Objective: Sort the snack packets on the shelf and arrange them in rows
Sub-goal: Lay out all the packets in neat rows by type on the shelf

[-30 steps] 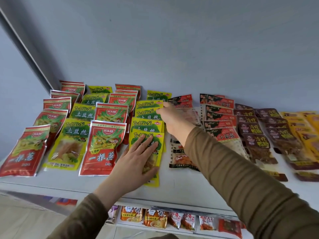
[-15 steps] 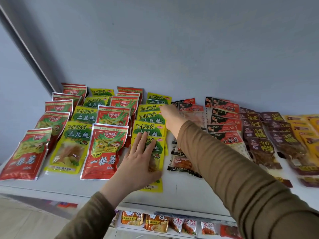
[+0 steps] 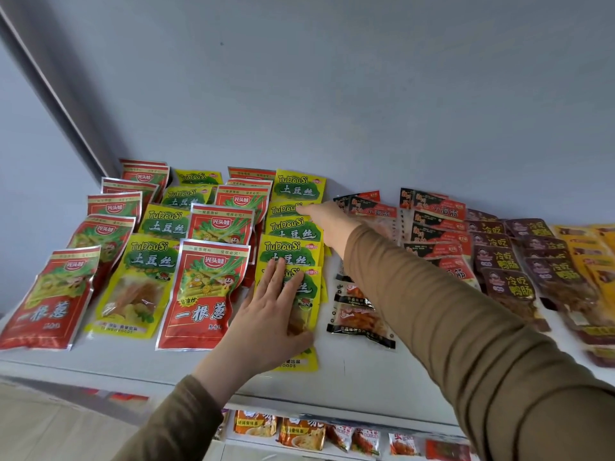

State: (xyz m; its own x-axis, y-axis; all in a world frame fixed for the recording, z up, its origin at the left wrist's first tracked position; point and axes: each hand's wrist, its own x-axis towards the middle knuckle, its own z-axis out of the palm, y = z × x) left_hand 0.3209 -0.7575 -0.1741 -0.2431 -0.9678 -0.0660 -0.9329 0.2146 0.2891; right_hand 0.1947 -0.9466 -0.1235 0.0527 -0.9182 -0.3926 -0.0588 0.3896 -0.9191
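Note:
Snack packets lie in overlapping rows on a white shelf. Red packets and yellow-green TuDouSi packets alternate on the left. My left hand lies flat with straight fingers on the front packet of the rightmost yellow-green row. My right hand reaches far back, fingers stretched onto a yellow-green packet near the rear of that same row. Its fingertips are partly hidden by the hand itself.
Right of my arm lie black-red packets, brown packets and yellow-orange packets. A few small black-edged packets lie under my right forearm. A lower shelf holds more snacks. A grey wall closes the back.
My right hand has stretched farther back along the yellow-green row. The left hand stays pressed on the front packet. The view has shifted slightly closer.

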